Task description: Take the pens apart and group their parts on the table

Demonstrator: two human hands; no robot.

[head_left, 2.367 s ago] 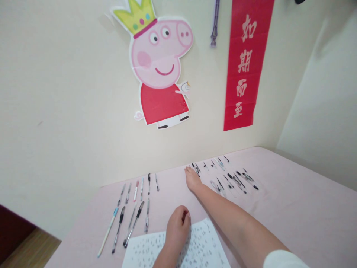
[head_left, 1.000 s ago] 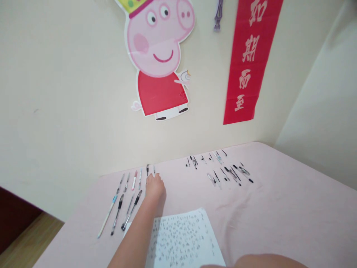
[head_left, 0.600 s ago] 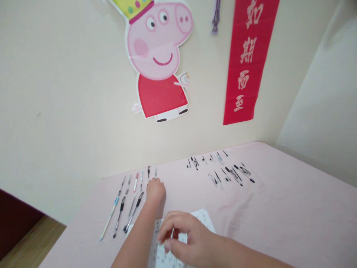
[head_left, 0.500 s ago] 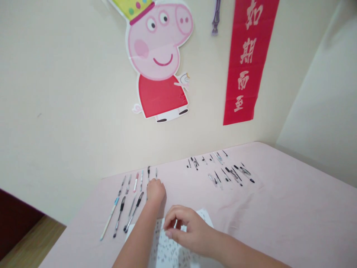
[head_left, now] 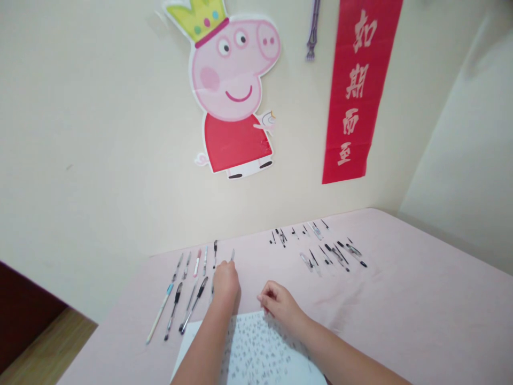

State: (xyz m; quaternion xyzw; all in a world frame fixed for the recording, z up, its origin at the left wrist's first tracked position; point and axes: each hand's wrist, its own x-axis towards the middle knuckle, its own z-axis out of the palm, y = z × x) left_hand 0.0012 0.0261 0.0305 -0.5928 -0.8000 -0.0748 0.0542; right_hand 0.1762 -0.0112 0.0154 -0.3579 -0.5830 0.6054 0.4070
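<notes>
My left hand [head_left: 226, 280] is closed over a pen [head_left: 233, 254] at the right end of the left-hand rows. Only the pen's slim far end shows beyond my knuckles. Beside it stands a black-capped pen [head_left: 215, 251], and another pen [head_left: 212, 290] is partly hidden by my wrist. My right hand [head_left: 280, 305] hovers near the top edge of a sheet of paper [head_left: 256, 347] covered in small dark writing. Its fingers are curled in, thumb near the index finger, with nothing visible in them. My left forearm covers part of the sheet.
Left of my hands lie several pens in two rows, among them a pink-and-white pen [head_left: 197, 263] and a blue-capped pen [head_left: 160, 313]. Disassembled pen parts [head_left: 336, 256] lie at the right back on the pink cloth [head_left: 420, 299]. The wall [head_left: 120, 160] rises behind.
My right hand has moved forward and right, and its fingers have drawn together. The pen end at my left hand has shifted right and tilted. The view has tipped up slightly.
</notes>
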